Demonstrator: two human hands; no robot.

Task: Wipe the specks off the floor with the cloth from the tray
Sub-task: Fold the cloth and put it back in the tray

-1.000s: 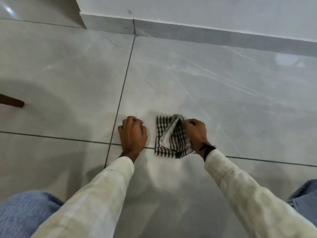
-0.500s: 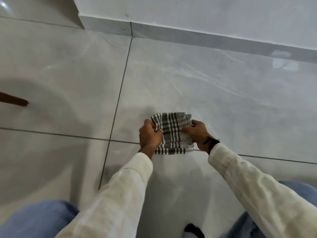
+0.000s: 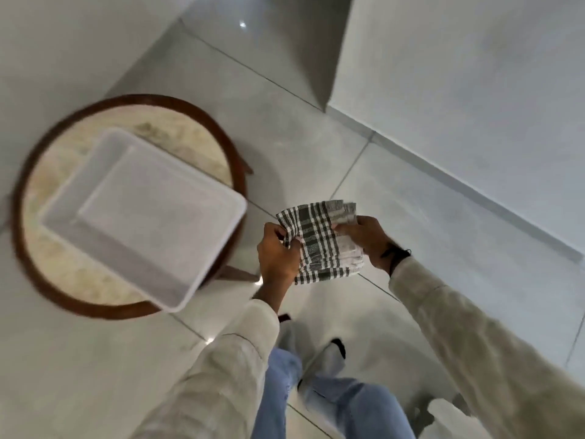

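A folded black-and-white checked cloth (image 3: 321,242) is held up in the air between both my hands, well above the grey tiled floor (image 3: 395,191). My left hand (image 3: 276,255) grips its left edge and my right hand (image 3: 367,240) grips its right side. The white plastic tray (image 3: 63,213) sits to the left on a small round stool, with nothing visible inside it. I can make out no specks on the floor in this blurred view.
The round stool (image 3: 41,147) has a dark wooden rim and a pale marbled top. A white wall with a grey skirting (image 3: 474,191) runs along the right. My jeans legs and feet are below the hands.
The cloth was lying on the floor with my hands folding it; now both hands have lifted it off the floor. The view has risen and swung left, bringing the stool and tray into sight.
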